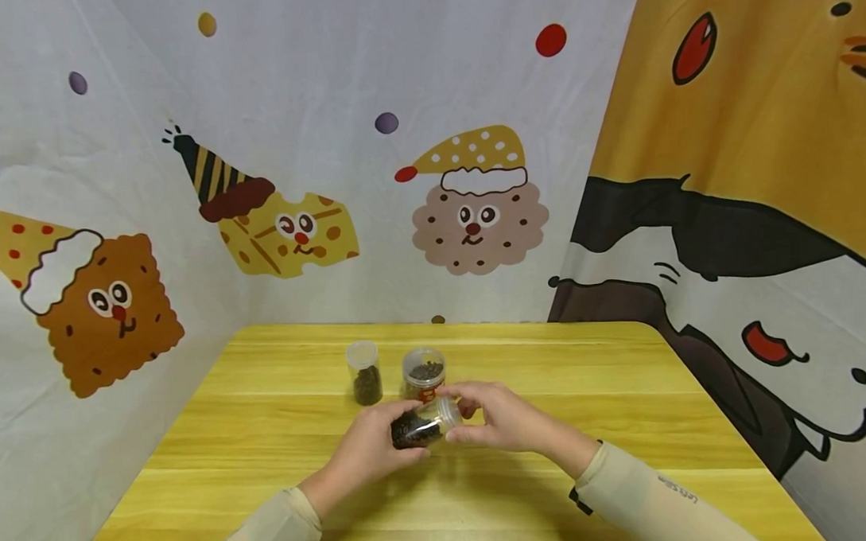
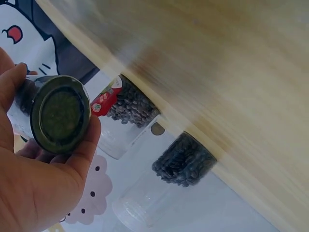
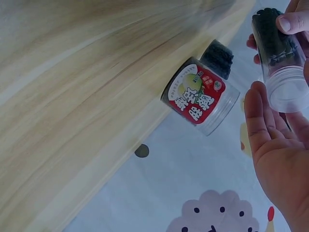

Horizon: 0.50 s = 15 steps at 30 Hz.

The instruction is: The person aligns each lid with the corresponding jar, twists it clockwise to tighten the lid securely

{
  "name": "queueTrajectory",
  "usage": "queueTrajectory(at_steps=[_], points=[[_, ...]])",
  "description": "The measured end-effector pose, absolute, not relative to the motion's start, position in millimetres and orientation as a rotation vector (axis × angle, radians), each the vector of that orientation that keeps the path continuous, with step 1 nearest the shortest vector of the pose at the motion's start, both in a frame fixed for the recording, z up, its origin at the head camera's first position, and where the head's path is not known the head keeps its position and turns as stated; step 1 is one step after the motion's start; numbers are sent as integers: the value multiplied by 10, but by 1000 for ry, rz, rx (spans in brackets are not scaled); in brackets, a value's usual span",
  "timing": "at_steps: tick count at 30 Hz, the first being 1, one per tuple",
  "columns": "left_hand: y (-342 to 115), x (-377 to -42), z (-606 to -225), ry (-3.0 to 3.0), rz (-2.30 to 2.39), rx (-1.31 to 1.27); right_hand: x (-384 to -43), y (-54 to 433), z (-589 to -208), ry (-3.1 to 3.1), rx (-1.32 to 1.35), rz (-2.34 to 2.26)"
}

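A clear jar [image 1: 417, 427] with dark contents lies tilted above the table, its clear lid end pointing right. My left hand [image 1: 367, 441] grips it round the base end; in the left wrist view the round bottom of the jar [image 2: 60, 115] faces the camera. At the other end, my right hand [image 1: 506, 418] pinches the lid [image 1: 448, 413] between thumb and fingers. Behind the hands stand a wider jar with a red label [image 3: 198, 96] and a slimmer clear jar [image 1: 366, 376], both partly filled with dark seed-like pieces.
Beneath everything is a yellow wood-grain table [image 1: 267, 435]. A white cloth [image 1: 312, 84] printed with cartoon figures hangs behind the table's far edge and along its sides. The two standing jars are close together just beyond the hands.
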<state>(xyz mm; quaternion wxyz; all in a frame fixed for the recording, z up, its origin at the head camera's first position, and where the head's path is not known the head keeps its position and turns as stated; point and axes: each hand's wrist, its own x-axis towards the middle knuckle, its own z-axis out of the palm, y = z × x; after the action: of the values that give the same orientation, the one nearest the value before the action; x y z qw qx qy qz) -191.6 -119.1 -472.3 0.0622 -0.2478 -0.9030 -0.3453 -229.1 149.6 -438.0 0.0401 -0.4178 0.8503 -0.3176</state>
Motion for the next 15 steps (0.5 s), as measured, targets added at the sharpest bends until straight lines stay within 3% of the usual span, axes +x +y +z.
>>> queueTrajectory(at_steps=[15], points=[[-1090,-1796,-4811,-2666,-792,-725,-2225,1435,-4482,2623,-1207,-1078]])
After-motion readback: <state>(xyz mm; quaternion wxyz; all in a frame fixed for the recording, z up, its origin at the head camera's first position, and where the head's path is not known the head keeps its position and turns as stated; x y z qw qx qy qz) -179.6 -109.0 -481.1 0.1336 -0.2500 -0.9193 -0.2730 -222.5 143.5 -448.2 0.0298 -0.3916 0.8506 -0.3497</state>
